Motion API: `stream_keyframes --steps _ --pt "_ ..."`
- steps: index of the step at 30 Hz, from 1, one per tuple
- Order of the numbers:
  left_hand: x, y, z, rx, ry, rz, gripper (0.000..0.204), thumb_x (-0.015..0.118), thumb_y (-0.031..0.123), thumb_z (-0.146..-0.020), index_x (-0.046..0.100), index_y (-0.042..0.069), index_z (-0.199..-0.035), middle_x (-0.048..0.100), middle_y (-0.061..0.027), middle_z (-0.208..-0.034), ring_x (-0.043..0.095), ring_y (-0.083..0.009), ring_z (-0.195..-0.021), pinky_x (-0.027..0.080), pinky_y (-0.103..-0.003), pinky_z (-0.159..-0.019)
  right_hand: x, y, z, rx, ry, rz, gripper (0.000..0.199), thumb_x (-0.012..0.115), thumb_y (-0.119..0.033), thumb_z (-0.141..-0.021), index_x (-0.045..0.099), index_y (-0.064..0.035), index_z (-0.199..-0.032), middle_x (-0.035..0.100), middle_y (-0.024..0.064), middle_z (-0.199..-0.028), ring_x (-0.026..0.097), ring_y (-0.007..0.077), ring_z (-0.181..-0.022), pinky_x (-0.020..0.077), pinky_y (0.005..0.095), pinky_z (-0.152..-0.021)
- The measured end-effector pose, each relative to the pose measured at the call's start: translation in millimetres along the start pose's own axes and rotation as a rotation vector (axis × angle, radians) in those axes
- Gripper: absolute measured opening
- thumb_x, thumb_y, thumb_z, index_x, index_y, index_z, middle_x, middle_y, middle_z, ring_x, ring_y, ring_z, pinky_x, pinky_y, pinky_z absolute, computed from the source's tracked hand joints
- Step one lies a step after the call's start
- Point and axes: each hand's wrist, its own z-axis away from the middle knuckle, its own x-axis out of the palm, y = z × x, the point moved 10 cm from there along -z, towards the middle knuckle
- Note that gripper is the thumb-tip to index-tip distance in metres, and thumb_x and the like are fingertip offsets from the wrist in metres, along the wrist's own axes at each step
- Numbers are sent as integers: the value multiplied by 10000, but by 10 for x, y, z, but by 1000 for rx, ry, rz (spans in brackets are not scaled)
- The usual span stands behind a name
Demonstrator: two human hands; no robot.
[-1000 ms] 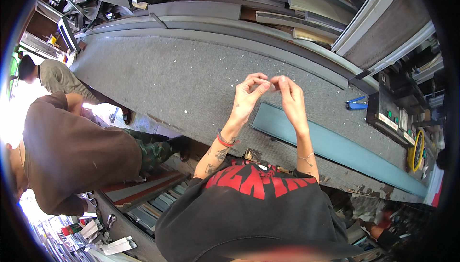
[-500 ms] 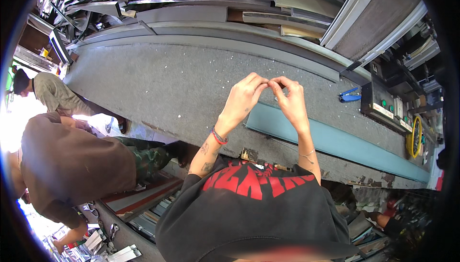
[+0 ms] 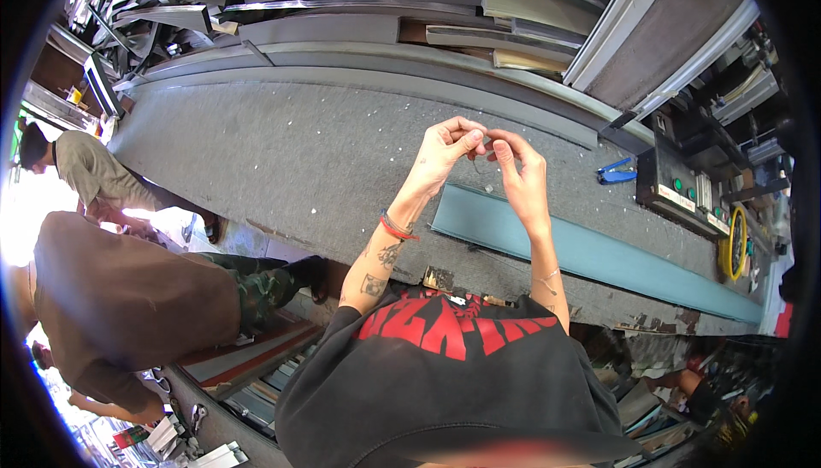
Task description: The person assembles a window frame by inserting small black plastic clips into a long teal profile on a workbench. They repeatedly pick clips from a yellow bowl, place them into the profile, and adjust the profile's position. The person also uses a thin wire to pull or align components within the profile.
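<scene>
Over the grey carpeted workbench (image 3: pixel 342 143), my left hand (image 3: pixel 443 150) and my right hand (image 3: pixel 523 168) come together at the fingertips. The left thumb and fingers are pinched. My right fingers curl toward them, with the thumb raised. Whatever sits between the fingertips is too small to make out; a thin dark bit seems to hang below them. Beneath and right of my hands, a long flat blue-grey panel (image 3: pixel 590 254) lies along the bench's near edge, touched by neither hand.
Blue-handled pliers (image 3: pixel 616 172) lie beside a control box (image 3: pixel 680 190) with green buttons at right. A yellow ring-shaped item (image 3: pixel 736 244) is farther right. Shelved metal profiles (image 3: pixel 316 32) line the back. Two people, one in a brown shirt (image 3: pixel 128 288), are at left.
My fingertips have shifted from a tight pinch together to a looser meeting, the right thumb now lifted. The left hand has turned slightly. The person in brown has moved an arm.
</scene>
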Motion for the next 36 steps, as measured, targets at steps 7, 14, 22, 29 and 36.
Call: stream_keyframes --steps 7,14,22,29,36 --pt "155 -127 -29 -137 -138 80 348 674 219 -866 524 45 -1127 615 -9 -735 557 -72 -675 432 -204 -612 86 158 -37 59 -196 -387 152 628 -137 -883 669 2 -928 634 18 -829 604 100 -812 470 239 -729" --pt "257 12 26 -6 -139 -55 230 588 118 -914 567 39 -1129 606 -46 -816 582 -86 -604 463 -216 -508 97 374 -6 244 -132 -683 138 613 -161 -899 652 -35 -942 615 -12 -822 523 65 -689 425 211 -639" --pt "535 722 207 748 46 -840 167 696 20 -723 712 99 -868 586 -11 -988 563 -116 -792 490 -264 -611 328 452 69 496 -243 -1143 135 593 -194 -910 604 -74 -969 572 -29 -797 517 74 -755 403 240 -671" --pt "1056 682 451 1365 -448 -1758 221 632 164 -664 606 104 -875 555 8 -1054 523 -149 -922 454 -282 -839 231 451 147 574 -207 -879 136 536 -194 -935 550 -76 -1001 570 4 -789 526 91 -710 452 265 -647" --pt "1031 623 361 1213 -632 -1727 172 620 137 -695 600 87 -858 598 -17 -936 581 -170 -869 477 -280 -791 210 526 131 551 -212 -844 134 542 -167 -938 537 -43 -989 574 39 -757 565 116 -656 529 304 -600"
